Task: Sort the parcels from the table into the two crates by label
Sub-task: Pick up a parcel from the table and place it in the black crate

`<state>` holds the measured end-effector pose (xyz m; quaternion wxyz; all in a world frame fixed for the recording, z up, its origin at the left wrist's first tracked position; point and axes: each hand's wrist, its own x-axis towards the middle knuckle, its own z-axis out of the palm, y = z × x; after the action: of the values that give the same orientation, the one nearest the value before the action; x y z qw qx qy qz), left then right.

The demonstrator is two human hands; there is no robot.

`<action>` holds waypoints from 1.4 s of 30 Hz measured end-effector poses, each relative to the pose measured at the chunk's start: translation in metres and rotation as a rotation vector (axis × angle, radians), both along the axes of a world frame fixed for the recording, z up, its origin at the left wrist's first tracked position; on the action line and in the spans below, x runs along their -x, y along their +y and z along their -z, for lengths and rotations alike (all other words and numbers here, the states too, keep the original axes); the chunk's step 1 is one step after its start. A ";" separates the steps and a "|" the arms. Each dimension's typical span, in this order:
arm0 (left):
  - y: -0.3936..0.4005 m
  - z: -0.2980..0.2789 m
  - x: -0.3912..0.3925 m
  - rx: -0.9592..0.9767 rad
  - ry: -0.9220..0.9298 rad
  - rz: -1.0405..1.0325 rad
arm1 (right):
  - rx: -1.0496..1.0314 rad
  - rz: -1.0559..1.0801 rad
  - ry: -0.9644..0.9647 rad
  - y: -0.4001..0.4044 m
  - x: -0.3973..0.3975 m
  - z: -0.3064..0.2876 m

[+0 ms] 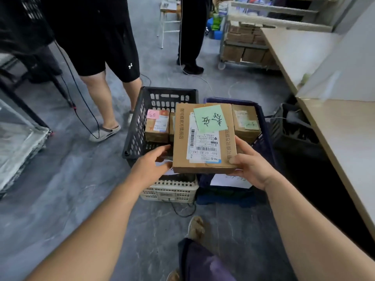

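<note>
I hold a flat cardboard parcel (204, 157) with a white shipping label and a green sticky note above the gap between two crates. My right hand (250, 165) grips its right near corner. My left hand (154, 165) is at its left edge, fingers spread, touching or just off it. The black crate (138, 118) on the left holds a small box with a pink note (157, 126). The dark blue crate (265, 126) on the right holds a box with a green note (245, 122).
A beige table (341, 126) runs along the right. Two people stand beyond the crates, with cables trailing on the grey floor. A white crate (170, 191) sits under the black one. A cart of cardboard boxes (245, 47) stands at the back.
</note>
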<state>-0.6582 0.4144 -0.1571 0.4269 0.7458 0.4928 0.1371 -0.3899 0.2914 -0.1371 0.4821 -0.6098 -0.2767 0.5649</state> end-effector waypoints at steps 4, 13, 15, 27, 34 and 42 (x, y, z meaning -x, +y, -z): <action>0.033 0.010 -0.005 0.032 0.035 -0.029 | 0.016 -0.032 0.055 0.046 -0.012 0.016; 0.113 0.023 -0.031 0.044 0.197 -0.042 | 0.069 -0.058 0.143 0.146 -0.037 0.054; 0.125 0.034 -0.032 0.061 0.222 -0.058 | 0.095 -0.065 0.151 0.163 -0.040 0.065; 0.187 0.103 -0.001 0.169 0.293 -0.013 | 0.225 -0.105 0.215 0.227 -0.009 0.146; 0.239 0.141 0.022 0.075 0.378 0.089 | 0.307 -0.033 0.252 0.254 0.025 0.200; 0.281 0.184 0.037 -0.100 0.474 0.073 | 0.439 -0.001 0.213 0.284 0.053 0.259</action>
<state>-0.6951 0.6950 -0.3409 0.2665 0.7946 0.5445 -0.0328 -0.4433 0.5754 -0.3960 0.3640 -0.6369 -0.0954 0.6729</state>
